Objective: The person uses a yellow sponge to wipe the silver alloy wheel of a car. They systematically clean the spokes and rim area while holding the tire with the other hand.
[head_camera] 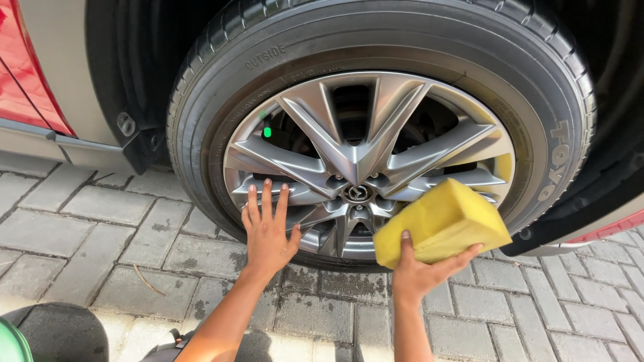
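At the far left we are seeing a strip of red body and the dark wheel arch, with grey pavers lying beneath. Next we are looking at the tyre, standing on the pavers and filling most of the view, and inside it the silver rim with its angled spokes.

We are laying our left hand flat against the lower left of the rim, fingers spread and pointing up, palm resting where rim meets tyre.

Further right, we are holding a yellow sponge in our right hand. Its fingers are pinching the sponge from below, thumb on the near face and the others wrapping under the right edge. The sponge is pressing against the lower right of the rim, just beside the hub.

At the far right the arch is giving way to more red body.
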